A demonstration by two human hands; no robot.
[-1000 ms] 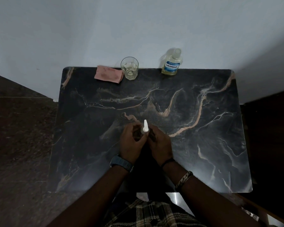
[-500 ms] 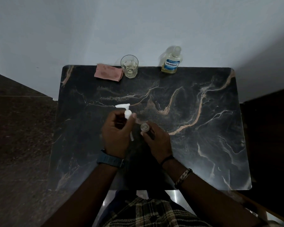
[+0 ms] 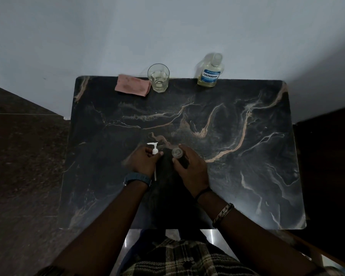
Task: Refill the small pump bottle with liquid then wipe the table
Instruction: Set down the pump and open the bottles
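Note:
My left hand holds the white pump head, its thin dip tube hanging down past my wrist. My right hand grips the small dark pump bottle, which stands uncapped on the black marble table with its round mouth showing. The pump head is apart from the bottle, just to its left. At the table's back edge stand a Listerine bottle of pale yellow liquid, a clear glass with a little liquid in it, and a folded pink cloth.
The table stands against a pale wall. Dark stone floor lies on the left, and a dark piece of furniture adjoins the right edge. My checked shirt shows at the bottom.
The pump head was on the bottle a second ago. My left hand lifted it off, out to the left, and has now brought it lower and closer to the table. My right hand kept the bottle.

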